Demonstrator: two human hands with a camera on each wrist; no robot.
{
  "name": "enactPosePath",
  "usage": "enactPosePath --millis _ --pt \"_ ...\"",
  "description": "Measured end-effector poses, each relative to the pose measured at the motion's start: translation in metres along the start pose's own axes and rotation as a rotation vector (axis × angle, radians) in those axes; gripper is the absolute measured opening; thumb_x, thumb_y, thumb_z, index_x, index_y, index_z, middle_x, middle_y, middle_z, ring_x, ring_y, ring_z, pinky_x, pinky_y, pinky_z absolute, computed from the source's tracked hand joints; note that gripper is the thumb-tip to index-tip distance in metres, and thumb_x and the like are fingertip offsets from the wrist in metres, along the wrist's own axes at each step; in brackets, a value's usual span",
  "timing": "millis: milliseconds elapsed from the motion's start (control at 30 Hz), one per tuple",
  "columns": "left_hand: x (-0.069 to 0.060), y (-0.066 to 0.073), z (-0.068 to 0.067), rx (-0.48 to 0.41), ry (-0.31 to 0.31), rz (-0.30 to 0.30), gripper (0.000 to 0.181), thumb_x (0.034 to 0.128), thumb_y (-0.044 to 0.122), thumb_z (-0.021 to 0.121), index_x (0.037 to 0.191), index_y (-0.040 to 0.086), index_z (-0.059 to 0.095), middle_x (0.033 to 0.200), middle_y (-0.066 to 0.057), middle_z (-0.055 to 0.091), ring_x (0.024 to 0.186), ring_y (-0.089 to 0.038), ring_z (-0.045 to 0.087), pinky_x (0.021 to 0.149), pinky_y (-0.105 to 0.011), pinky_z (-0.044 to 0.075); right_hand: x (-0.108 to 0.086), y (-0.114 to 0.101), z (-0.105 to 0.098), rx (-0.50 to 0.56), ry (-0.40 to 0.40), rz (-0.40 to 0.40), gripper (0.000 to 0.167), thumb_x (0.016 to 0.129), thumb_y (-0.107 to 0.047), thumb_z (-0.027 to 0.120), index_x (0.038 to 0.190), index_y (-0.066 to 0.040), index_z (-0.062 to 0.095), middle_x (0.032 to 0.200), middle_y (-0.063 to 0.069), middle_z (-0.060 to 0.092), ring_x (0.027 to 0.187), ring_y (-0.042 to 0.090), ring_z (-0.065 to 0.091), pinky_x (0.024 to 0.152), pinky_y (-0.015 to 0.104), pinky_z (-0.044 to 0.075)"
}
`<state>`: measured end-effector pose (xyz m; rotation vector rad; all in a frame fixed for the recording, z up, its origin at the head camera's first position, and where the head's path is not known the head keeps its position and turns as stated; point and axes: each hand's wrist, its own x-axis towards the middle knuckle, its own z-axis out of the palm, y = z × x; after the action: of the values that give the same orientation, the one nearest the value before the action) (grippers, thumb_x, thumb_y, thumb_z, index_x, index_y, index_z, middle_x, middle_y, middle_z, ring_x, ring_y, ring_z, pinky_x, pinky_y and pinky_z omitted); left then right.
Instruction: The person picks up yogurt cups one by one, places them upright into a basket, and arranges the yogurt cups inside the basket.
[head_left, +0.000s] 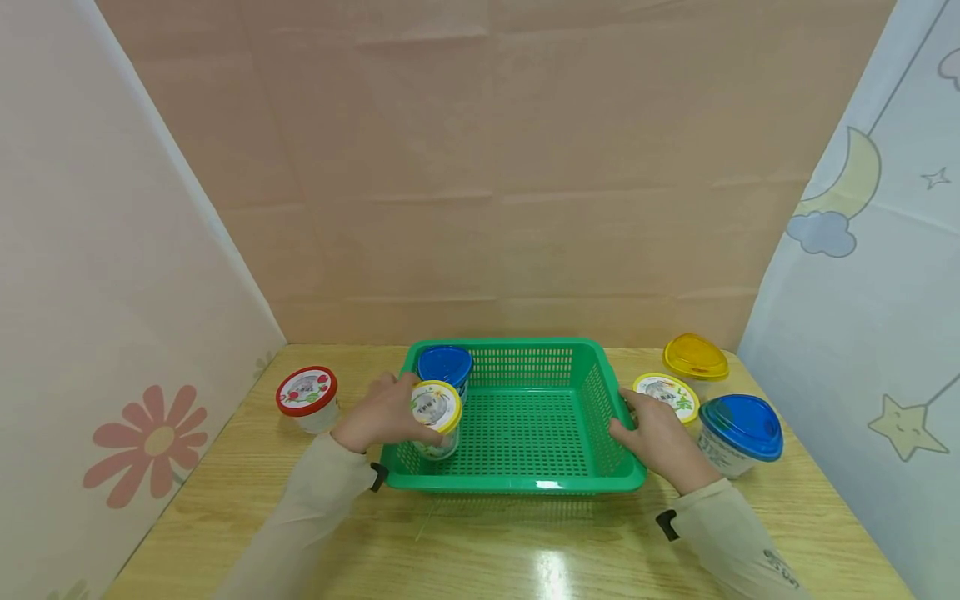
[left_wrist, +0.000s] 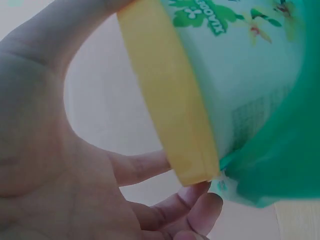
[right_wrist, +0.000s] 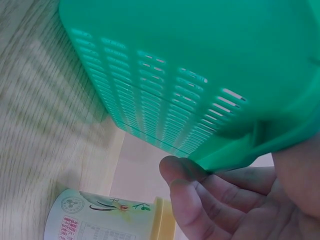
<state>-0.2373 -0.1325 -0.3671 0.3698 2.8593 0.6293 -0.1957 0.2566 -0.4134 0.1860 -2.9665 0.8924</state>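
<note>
My left hand (head_left: 384,412) grips a tub with a yellow lid (head_left: 438,407) at the left end of the green plastic basket (head_left: 517,483). In the left wrist view thumb and fingers span the tub's yellow rim (left_wrist: 167,95), and the green basket hides part of its side. Behind that tub, a blue-lidded tub (head_left: 446,364) stands in the basket's back left corner. My right hand (head_left: 663,437) holds the basket's right rim; the right wrist view shows its fingers (right_wrist: 187,205) under the rim of the slotted basket wall (right_wrist: 150,85).
A red-lidded tub (head_left: 307,392) stands on the wooden table (head_left: 480,550) left of the basket. To the right are another yellow-lidded tub (head_left: 667,396), a tub with a clear yellow lid (head_left: 696,357) and a blue-lidded tub (head_left: 741,429). Cloth-covered walls (head_left: 487,183) surround the table.
</note>
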Motion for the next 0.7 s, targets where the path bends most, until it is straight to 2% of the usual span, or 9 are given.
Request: enactPosePath --millis 100,267,500,700 --pt "0.0025 0.0023 0.0004 0.012 -0.032 -0.003 0.106 0.0609 0.053 0.092 0.141 0.001 0.046 0.114 -0.016 0.05 0.104 -0.031 0.044 0.075 -0.044 0.052 0.0003 0.0 -0.0009 0.002 -0.004 -0.003 0.064 0.095 -0.018 0.063 0.142 0.017 0.039 0.119 0.031 0.062 0.093 0.033 0.068 0.071 0.043 0.059" --pt "0.0065 0.0045 0.0017 0.062 -0.048 0.019 0.108 0.0611 0.054 0.092 0.142 0.0 0.045 0.119 -0.018 0.05 0.109 -0.033 0.043 0.083 -0.05 0.052 -0.0006 -0.0007 -0.0012 0.0 -0.003 -0.001 0.064 0.095 -0.018 0.063 0.142 0.017 0.04 0.12 0.032 0.062 0.094 0.032 0.067 0.073 0.044 0.058" --pt "0.0056 0.0066 0.0011 0.078 -0.076 0.032 0.106 0.06 0.053 0.093 0.139 0.0 0.046 0.114 -0.016 0.049 0.105 -0.032 0.042 0.081 -0.049 0.051 -0.0008 -0.001 0.0001 -0.014 0.005 -0.001 0.063 0.094 -0.019 0.064 0.141 0.016 0.041 0.121 0.032 0.062 0.1 0.035 0.066 0.079 0.049 0.058" --pt "0.0031 0.0105 -0.0012 0.08 -0.11 0.041 0.107 0.0596 0.051 0.094 0.141 0.001 0.046 0.112 -0.013 0.05 0.105 -0.031 0.042 0.08 -0.047 0.051 -0.0005 -0.0006 -0.0002 -0.02 0.01 -0.002 0.063 0.094 -0.02 0.063 0.142 0.016 0.041 0.119 0.031 0.064 0.098 0.034 0.066 0.077 0.047 0.058"
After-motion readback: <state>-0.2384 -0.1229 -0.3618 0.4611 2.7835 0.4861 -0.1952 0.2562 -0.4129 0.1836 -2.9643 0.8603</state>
